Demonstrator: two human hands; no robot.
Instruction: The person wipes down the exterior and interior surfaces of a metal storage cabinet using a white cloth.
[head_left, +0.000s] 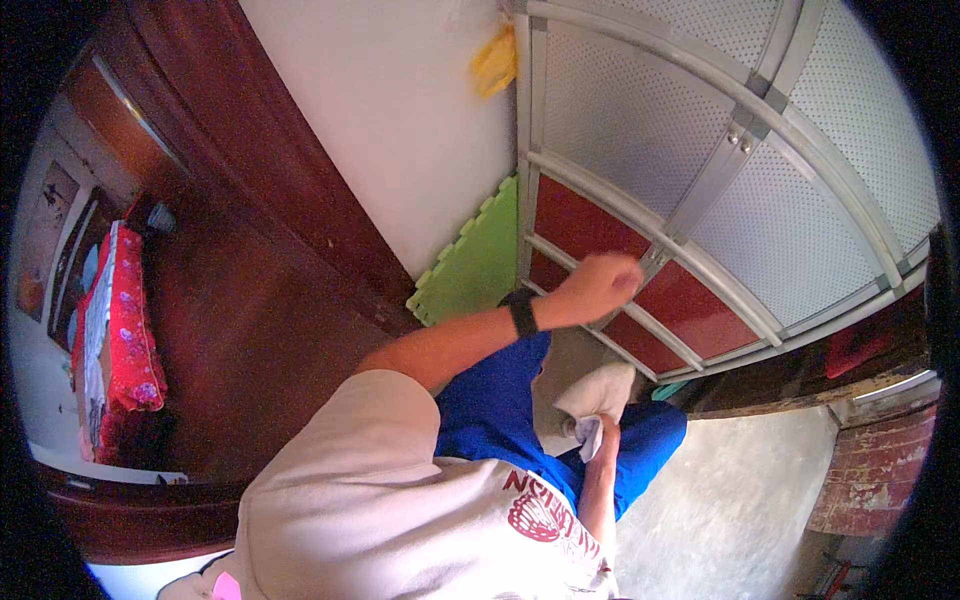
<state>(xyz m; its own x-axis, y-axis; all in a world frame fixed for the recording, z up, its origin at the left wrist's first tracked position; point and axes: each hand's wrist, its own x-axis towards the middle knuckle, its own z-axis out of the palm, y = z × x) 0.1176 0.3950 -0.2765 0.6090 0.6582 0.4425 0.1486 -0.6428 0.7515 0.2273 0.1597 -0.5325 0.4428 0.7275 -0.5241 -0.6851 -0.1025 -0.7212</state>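
My left hand (592, 289), with a black band (520, 313) on its wrist, is raised in front of an aluminium-framed cabinet (637, 112). Its fingers are curled and blurred, and nothing shows in them. The lower door knobs (656, 259) are just beyond it; contact cannot be told. Lower down, my right hand (609, 431) grips a bunched white cloth (589, 435) beside my blue shorts (487, 420). A cream cloth (600, 391) hangs just past that hand; whether it is a separate piece is unclear. The cloth hides most of the right fingers.
A green foam mat (476, 255) with toothed edges stands between the white wall (375, 112) and the cabinet. Above it hangs a yellow plastic-like item (495, 64). Through a dark red wooden door frame (300, 172), a bed with a red floral cover (139, 337) shows. Concrete floor (712, 487) lies at right.
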